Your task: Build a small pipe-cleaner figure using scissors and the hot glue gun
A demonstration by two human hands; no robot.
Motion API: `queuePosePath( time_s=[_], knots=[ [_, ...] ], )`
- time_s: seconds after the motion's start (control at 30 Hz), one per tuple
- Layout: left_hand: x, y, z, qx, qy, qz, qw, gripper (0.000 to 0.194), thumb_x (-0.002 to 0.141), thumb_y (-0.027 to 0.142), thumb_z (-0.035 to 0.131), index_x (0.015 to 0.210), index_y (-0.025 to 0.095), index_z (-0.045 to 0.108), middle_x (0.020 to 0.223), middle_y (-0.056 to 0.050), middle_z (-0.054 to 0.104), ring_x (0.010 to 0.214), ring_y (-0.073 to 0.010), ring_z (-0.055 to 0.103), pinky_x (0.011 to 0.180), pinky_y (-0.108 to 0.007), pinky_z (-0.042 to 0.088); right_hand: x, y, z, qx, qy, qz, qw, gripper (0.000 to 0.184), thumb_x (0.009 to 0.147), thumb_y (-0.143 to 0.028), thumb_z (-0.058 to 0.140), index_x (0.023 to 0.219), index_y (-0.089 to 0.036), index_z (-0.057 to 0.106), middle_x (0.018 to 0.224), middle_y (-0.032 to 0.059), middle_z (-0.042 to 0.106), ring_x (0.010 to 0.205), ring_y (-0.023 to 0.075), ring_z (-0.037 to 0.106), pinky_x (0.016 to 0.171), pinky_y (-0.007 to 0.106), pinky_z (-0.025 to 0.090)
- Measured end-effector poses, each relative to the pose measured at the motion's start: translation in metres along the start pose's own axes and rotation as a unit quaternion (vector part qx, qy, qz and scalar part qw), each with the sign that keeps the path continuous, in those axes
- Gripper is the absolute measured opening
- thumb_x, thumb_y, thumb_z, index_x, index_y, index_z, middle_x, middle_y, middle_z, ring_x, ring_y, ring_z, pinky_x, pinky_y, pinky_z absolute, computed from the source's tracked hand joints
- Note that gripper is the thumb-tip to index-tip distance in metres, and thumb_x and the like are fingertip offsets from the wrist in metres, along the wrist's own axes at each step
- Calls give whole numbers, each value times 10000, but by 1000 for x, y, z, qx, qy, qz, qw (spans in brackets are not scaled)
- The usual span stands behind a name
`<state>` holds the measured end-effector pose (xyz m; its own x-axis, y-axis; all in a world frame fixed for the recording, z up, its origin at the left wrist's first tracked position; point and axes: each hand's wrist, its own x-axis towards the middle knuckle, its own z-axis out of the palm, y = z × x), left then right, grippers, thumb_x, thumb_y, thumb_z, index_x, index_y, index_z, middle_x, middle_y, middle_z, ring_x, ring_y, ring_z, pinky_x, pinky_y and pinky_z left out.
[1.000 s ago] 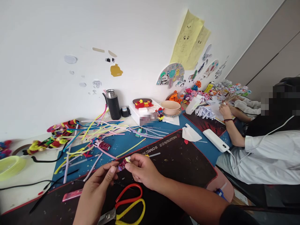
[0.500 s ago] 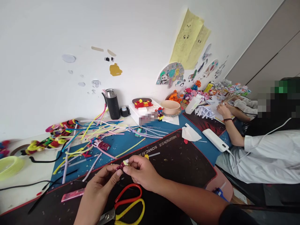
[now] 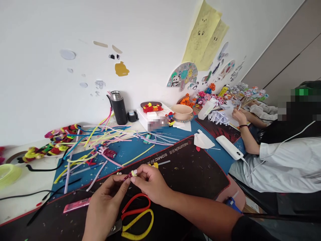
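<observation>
Between the fingertips of both hands is a small dark-red and pale-yellow fuzzy piece (image 3: 131,174), apparently of pipe cleaner. My left hand (image 3: 107,194) pinches its dark-red end, and my right hand (image 3: 147,182) grips the pale end with thumb and finger. Parts of it are hidden by the fingers. Scissors (image 3: 137,222) with one red and one yellow handle lie just below the hands, their blades partly covered by my left hand. A pink, flat object (image 3: 76,205) lies left of my left wrist. Beyond the hands rests a dark-red fuzzy figure (image 3: 107,151).
Loose pipe cleaners (image 3: 100,132) spread over the blue mat. A black thermos (image 3: 118,108), a beige bowl (image 3: 182,112) and a white power bank (image 3: 229,148) stand or lie farther back. On the right sits another person, whose hand (image 3: 239,116) is over papers.
The camera view has shifted slightly. The fuzzy piece has turned a little between my fingers, showing more of its dark-red and pale parts. Both hands keep their hold.
</observation>
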<state>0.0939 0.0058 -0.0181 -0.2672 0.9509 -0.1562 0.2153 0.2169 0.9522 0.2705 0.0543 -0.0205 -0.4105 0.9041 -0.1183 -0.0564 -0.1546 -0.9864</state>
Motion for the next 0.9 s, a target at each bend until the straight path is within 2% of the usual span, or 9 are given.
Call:
queuePosePath(
  time_s=[0.13, 0.23, 0.43, 0.5, 0.7, 0.8, 0.9],
  knots=[
    [-3, -1, 4, 64, 67, 38, 995, 453, 774, 723, 792, 917, 297, 846, 985, -55, 881, 926, -327, 824, 793, -371, 632, -1, -1, 3, -17, 16, -22, 999, 339, 920, -483, 787, 875, -210, 590, 587, -109, 416, 547, 100, 351, 557, 265, 290],
    [-5, -2, 7, 96, 109, 68, 987, 430, 785, 712, 769, 918, 309, 844, 977, -34, 886, 925, -323, 831, 773, -367, 635, 0, -1, 4, -11, 15, -24, 1000, 330, 928, -478, 774, 883, -211, 584, 591, -106, 430, 545, 102, 359, 557, 265, 294],
    [0, -9, -2, 98, 87, 80, 988, 452, 825, 724, 766, 988, 312, 857, 1045, -25, 898, 985, -313, 847, 787, -357, 662, 0, -3, 1, 5, -32, -8, 999, 368, 927, -525, 780, 1004, -215, 597, 606, -107, 465, 545, 111, 399, 570, 271, 327],
    [1, -9, -4, 99, 79, 84, 988, 456, 829, 728, 768, 998, 314, 859, 1051, -22, 899, 986, -307, 851, 788, -351, 666, 0, -3, 0, -4, -29, -15, 999, 369, 926, -524, 780, 1013, -209, 609, 614, -103, 465, 558, 111, 393, 575, 273, 326],
    [-4, -7, 1, 114, 115, 105, 981, 454, 845, 737, 740, 984, 320, 851, 1014, -7, 897, 963, -307, 853, 779, -355, 656, 3, 0, 1, -17, -8, -45, 999, 304, 955, -477, 744, 954, -205, 609, 624, -97, 435, 576, 108, 366, 581, 273, 315],
    [-4, -8, -1, 124, 105, 131, 978, 404, 904, 694, 717, 1035, 332, 841, 1036, 8, 892, 978, -283, 849, 803, -339, 646, 1, -1, 1, -17, -17, -37, 999, 295, 947, -467, 752, 984, -200, 631, 623, -97, 436, 569, 106, 368, 574, 271, 317],
    [-3, -8, -6, 144, 112, 191, 964, 334, 968, 624, 694, 1056, 329, 823, 1057, 6, 880, 967, -255, 841, 832, -323, 632, -1, -4, 0, -35, -32, -33, 998, 327, 940, -470, 766, 1075, -180, 700, 632, -85, 472, 573, 110, 400, 577, 270, 329]
  ],
)
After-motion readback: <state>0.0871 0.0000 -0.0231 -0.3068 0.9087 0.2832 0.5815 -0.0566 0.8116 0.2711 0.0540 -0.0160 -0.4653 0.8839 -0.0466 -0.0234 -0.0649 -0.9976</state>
